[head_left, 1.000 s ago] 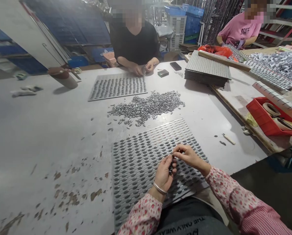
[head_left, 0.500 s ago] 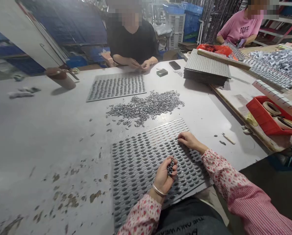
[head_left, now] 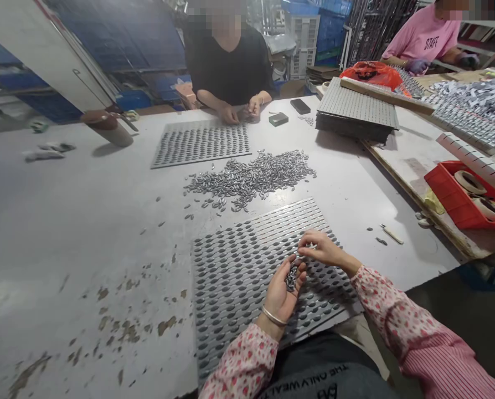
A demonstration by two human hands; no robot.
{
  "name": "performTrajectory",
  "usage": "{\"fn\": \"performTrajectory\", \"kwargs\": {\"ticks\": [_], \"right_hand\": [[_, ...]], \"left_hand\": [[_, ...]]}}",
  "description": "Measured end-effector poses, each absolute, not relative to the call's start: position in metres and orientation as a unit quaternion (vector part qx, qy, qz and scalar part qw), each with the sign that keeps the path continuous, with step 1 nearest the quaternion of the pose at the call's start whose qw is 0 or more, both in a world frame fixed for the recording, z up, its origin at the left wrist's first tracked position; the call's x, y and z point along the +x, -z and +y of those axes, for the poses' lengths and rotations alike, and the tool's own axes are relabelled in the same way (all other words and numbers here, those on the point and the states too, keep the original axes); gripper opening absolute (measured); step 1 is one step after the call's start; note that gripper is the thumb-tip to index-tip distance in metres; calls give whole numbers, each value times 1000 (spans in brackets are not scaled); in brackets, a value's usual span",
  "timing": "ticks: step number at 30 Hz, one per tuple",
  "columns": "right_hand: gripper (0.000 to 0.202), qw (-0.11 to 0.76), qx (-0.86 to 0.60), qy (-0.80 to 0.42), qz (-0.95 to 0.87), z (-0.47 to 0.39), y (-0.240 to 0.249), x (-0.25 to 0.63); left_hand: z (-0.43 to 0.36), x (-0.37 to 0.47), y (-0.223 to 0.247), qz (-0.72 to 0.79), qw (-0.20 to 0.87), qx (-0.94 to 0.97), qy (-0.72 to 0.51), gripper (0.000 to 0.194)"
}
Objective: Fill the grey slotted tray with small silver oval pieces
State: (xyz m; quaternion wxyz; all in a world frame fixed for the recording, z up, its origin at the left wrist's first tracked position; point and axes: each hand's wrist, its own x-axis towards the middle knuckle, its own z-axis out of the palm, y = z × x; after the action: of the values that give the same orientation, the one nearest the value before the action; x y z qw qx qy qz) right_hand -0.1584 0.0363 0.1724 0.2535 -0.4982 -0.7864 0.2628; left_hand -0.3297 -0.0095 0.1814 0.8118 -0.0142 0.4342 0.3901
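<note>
My left hand [head_left: 279, 296] is cupped, palm up, around a small heap of dark grey metal oval pieces [head_left: 291, 277]. It hovers over a grey slotted board [head_left: 226, 293] lying on the table in front of me. My right hand [head_left: 323, 248] is just beyond the left fingertips, thumb and fingers pinched together; whatever is between them is too small to make out. Rows of dark ovals cover most of the board, while its far strip [head_left: 289, 220] shows plain thin lines. Past the board lies a loose pile of similar oval pieces [head_left: 251, 178].
Across the white table [head_left: 118, 233], a person in black works behind a second slotted board [head_left: 201, 145]. At right stand a stack of boards [head_left: 355, 113], a red bin [head_left: 459, 199] with tape rolls and a small pointed tool [head_left: 392, 234]. A brown cup [head_left: 110, 130] is tilted at far left.
My right hand has drawn back from the board toward my left palm, and the two hands are now close together. The view has shifted slightly. The person opposite has moved their hands.
</note>
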Motion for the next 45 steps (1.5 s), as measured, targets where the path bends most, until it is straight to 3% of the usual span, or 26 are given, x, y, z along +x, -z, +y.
{"fn": "performTrajectory", "kwargs": {"ticks": [7, 12, 18, 22, 28, 37, 42, 45], "right_hand": [[14, 215, -460, -277, -815, 14, -191, -179], [9, 303, -475, -344, -751, 8, -193, -181], [15, 410, -501, -520, -557, 2, -181, -176], [18, 430, -560, -454, -543, 20, -165, -149], [10, 279, -640, -290, -654, 51, -146, -118], [7, 160, -593, -214, -760, 68, -135, -123], [7, 195, -610, -163, -750, 62, -145, -129], [8, 252, -585, -239, -733, 48, -159, -136]], "left_hand": [[-12, -327, -167, 410, 810, 49, -416, 19], [-13, -330, -170, 453, 801, 69, -386, 17], [-12, -328, -175, 466, 798, 80, -373, 19], [-13, -330, -174, 459, 809, 72, -359, 22], [-12, -334, -173, 447, 821, 39, -353, 4], [-11, -335, -174, 457, 814, 19, -358, 10], [-11, -333, -178, 470, 802, 3, -368, 5], [-10, -329, -177, 475, 798, -11, -371, 4]]}}
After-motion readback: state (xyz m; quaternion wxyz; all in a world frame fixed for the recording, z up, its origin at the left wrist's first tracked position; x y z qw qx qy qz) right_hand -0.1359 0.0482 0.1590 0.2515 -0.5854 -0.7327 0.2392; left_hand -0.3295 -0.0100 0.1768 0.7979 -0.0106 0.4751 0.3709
